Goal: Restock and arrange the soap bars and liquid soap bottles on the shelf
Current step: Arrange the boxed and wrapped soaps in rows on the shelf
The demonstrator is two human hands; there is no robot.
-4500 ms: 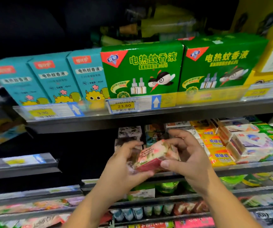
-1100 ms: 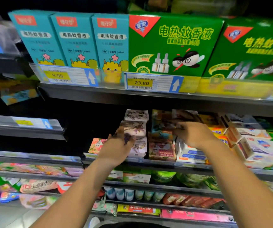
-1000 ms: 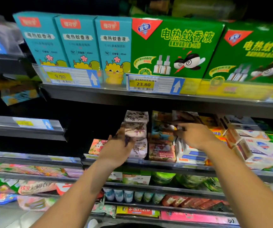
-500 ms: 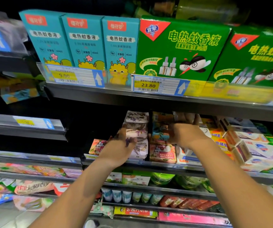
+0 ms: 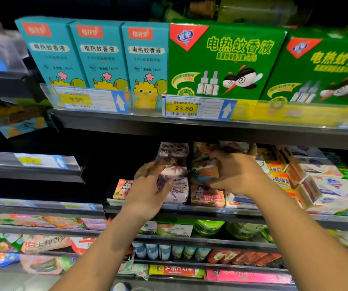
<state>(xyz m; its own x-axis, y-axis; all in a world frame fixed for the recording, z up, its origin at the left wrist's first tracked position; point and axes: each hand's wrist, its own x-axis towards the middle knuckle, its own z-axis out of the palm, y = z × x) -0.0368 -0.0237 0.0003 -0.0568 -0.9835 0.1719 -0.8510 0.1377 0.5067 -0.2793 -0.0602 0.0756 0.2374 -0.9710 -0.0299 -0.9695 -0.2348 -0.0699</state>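
Observation:
A stack of lavender-print soap bars (image 5: 174,150) stands on the middle shelf (image 5: 252,213). My left hand (image 5: 148,185) rests against the stack's left front, fingers spread over the lower bars. Right beside it is a stack of orange-and-teal soap bars (image 5: 202,171) above a pink goat soap bar (image 5: 207,198). My right hand (image 5: 236,171) grips the orange-and-teal bars, fingers over the top and thumb underneath. A single pink floral soap bar (image 5: 122,189) lies to the left of my left hand.
Yellow sulfur soap packs (image 5: 280,179) and white soap boxes (image 5: 332,185) fill the shelf's right part. The shelf above (image 5: 148,122) overhangs closely and carries teal boxes (image 5: 97,55) and green boxes (image 5: 225,59). Lower shelves hold packets and small bottles (image 5: 164,250).
My right hand moved left from the white boxes to the orange-and-teal stack and closed around it. My left hand stayed on the lavender stack.

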